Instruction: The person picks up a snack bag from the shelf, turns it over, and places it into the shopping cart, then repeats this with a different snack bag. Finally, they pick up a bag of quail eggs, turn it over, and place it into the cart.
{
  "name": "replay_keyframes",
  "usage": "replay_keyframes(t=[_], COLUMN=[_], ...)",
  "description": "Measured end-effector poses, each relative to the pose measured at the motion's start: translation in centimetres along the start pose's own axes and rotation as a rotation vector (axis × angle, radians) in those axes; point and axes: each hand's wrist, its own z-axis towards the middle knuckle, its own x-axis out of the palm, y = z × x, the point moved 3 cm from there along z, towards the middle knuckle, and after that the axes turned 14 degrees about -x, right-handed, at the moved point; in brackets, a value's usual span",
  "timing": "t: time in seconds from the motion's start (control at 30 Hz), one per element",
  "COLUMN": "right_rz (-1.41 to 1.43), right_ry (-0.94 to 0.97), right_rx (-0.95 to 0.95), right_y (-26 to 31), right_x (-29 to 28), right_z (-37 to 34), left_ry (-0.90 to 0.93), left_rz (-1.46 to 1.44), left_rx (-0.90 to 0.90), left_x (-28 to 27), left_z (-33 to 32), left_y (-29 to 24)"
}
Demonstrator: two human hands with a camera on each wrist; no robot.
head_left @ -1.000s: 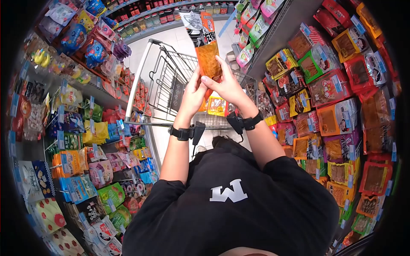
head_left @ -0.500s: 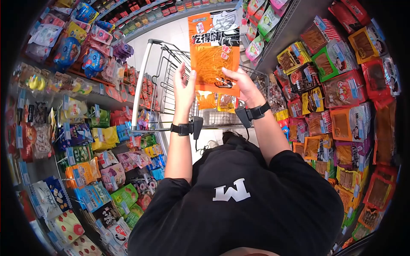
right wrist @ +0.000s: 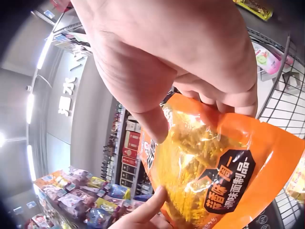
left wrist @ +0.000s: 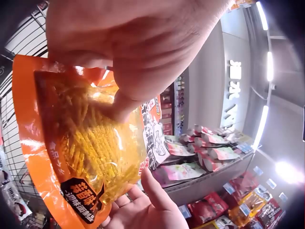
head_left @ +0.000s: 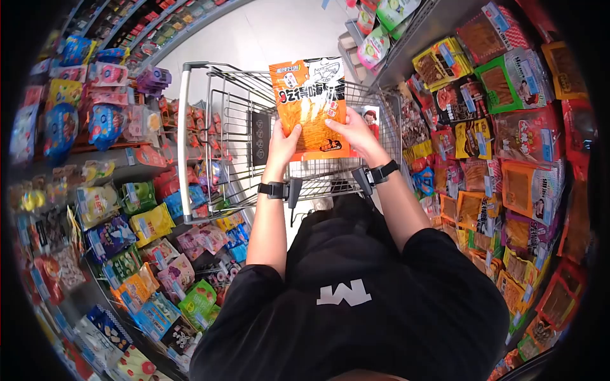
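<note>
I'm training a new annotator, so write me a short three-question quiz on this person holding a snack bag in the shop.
1. How many hands hold the orange bag?
2. True or false: strips of food show through the bag's front.
3. In the head view, what shows behind the bag? A) a ladder B) a wire cart C) a stool

Key
1. Two: the left hand and the right hand.
2. True.
3. B.
</note>
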Motion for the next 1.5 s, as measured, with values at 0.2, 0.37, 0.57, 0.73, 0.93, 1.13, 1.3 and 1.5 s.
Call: replay_keyframes(t=[0.2, 0.37, 0.57, 0.73, 0.93, 1.13, 1.3, 1.5], right_rz=[0.000, -0.152, -0.241, -0.501, -0.828, -1.018, -0.987, -1.190], right_ry=[-0.127, -0.116, -0.260, -0.214, -0.267, -0.310, -0.226, -0.266], right_rx=[0.265, 0.429, 0.413, 0.507, 0.533, 0.347, 0.327, 0.267], right_y=[-14.5, -22.2, -32.7, -38.1, -38.0, -37.2, -37.0, -33.5], right_x=[-6.7, -9.6, -14.9, -16.6, -17.1, -16.0, -16.3, -14.6], right_z=[-0.7, -1.2, 0.4, 1.9, 2.9, 3.3, 3.3, 3.5], left_ry=[0.238, 0.298, 0.417, 0.350, 0.198, 0.105, -0.041, -0.313], left_rz=[0.163, 0.279, 0.193, 0.250, 0.355, 0.122, 0.128, 0.108], left_rx=[-0.381, -0.547, -0.587, -0.589, -0.534, -0.512, -0.445, -0.527], left_x=[3.7, 6.3, 8.8, 10.4, 12.1, 11.3, 10.0, 5.4], left_z=[5.4, 11.2, 16.3, 20.6, 22.5, 22.9, 23.2, 22.2], left_y=[7.6, 16.1, 22.3, 27.5, 29.8, 31.9, 33.2, 36.1])
